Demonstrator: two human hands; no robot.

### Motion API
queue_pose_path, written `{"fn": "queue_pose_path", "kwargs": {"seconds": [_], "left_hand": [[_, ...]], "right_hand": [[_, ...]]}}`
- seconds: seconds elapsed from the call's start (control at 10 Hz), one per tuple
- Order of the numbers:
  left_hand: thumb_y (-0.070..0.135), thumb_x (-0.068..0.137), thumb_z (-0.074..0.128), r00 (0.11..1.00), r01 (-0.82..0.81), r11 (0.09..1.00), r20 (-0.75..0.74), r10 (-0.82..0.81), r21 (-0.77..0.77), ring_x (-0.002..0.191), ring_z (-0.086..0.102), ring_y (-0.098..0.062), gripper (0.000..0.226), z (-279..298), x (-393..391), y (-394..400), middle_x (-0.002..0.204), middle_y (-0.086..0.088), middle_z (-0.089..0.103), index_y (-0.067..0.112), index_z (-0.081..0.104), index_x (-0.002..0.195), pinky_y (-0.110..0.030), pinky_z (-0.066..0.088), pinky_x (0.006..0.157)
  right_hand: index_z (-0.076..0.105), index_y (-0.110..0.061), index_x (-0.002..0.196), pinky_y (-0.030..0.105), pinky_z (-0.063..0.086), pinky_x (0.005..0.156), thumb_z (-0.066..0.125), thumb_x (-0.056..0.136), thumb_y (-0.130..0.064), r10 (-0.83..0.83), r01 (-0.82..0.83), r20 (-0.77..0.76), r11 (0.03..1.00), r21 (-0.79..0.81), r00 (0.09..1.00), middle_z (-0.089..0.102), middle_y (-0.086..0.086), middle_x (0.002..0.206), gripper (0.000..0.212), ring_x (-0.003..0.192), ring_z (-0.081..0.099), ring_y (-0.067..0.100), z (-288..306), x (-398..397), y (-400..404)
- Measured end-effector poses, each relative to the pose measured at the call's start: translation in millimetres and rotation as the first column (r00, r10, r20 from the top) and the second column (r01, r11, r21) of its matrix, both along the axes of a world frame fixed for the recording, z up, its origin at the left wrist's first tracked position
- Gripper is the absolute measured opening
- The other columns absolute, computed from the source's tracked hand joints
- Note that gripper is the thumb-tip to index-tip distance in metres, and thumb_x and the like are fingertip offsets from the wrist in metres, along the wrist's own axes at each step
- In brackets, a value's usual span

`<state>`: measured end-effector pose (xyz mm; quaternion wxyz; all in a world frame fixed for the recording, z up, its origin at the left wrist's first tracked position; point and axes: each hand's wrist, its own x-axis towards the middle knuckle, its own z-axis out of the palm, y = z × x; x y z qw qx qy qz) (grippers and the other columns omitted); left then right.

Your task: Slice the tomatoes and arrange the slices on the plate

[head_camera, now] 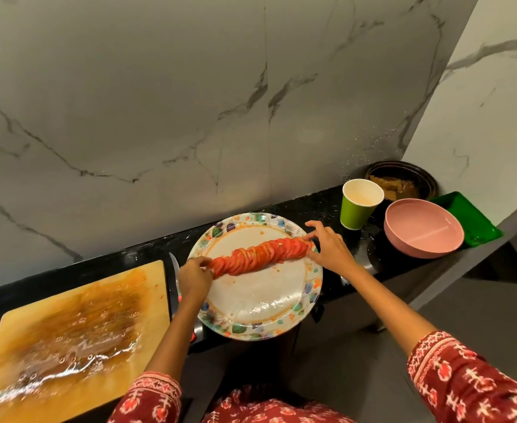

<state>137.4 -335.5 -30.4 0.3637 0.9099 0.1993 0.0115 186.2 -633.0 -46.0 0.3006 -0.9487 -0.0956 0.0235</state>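
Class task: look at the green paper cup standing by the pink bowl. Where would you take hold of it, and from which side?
Take the green paper cup round its side wall, about mid-height, coming from the plate side. It stands upright with its mouth open. The pink bowl crowds its right and the wall is behind it, so the left is the freer side. A gentle grip suits thin paper.

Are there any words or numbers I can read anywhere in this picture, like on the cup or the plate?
None: no words, numbers or signs can be read.
Green paper cup: plain, no print showing.
Plate: only coloured leaf and dot patterns on the rim, no letters.
Cutting board, pink bowl and green tray: no labels visible.
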Motion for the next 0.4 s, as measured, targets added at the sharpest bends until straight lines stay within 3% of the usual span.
{"fn": "queue_pose_path", "kwargs": {"seconds": [0.3, 0.4], "left_hand": [[0.007, 0.087, 0.061, 0.994, 0.062, 0.998, 0.093, -0.06, -0.022, 0.104, 0.06, -0.029, 0.027, -0.1, -10.5, -6.7, 0.114, -0.016, 0.065, 0.002, 0.064, 0.114, -0.038, 0.047, 0.089], [0.004, 0.088, 0.057, 0.991, 0.018, 1.0, 0.131, -0.016, -0.016, 0.104, 0.06, -0.03, 0.027, -2.7, -14.5, -3.4, 0.116, -0.018, 0.063, 0.002, 0.064, 0.115, -0.039, 0.051, 0.083]], "right_hand": [[0.033, -0.017, 0.136, 0.042, 0.033, 0.097, 0.069, 0.081, -0.027, -0.025, 0.025, -0.02, 1.0, -0.014, 0.999, 0.062, -0.003, 0.12, 0.066, 0.119, 0.046, 0.023, 4.0, -12.1, 8.0], [0.035, -0.016, 0.135, 0.041, 0.034, 0.095, 0.067, 0.081, -0.022, -0.042, 0.042, 0.05, 0.999, 0.008, 0.998, 0.059, 0.0, 0.122, 0.063, 0.117, 0.046, 0.025, 2.6, -15.3, 8.2]]}}
